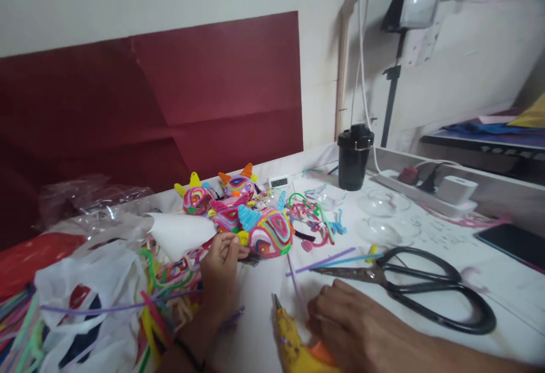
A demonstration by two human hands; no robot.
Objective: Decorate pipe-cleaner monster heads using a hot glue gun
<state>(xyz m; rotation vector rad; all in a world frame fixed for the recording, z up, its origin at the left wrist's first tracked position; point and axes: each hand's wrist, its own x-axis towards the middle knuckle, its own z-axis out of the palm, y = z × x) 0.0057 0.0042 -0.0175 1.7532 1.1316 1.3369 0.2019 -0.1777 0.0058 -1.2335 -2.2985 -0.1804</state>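
Note:
My left hand [222, 262] is closed at the yellow edge of a multicoloured pipe-cleaner animal head [272, 231] with blue ears. Its fingertips are pinched there, partly hiding the contact. My right hand [344, 319] lies on the table with curled fingers. A pale purple pipe cleaner [297, 285] runs from near the animal head down to those fingers. Just left of the right hand is a yellow glue gun [292, 336] with an orange trigger, its nozzle pointing away. Large black-handled scissors [383, 276] lie beyond the right hand, near purple and blue pipe cleaners [327, 260].
More animal heads [238, 184] sit behind. Loose pipe cleaners and a white plastic bag [91, 299] crowd the left. At right are clear plastic domes [385, 202], a black cup [354, 160], a power strip [451, 205] and a phone [513, 242].

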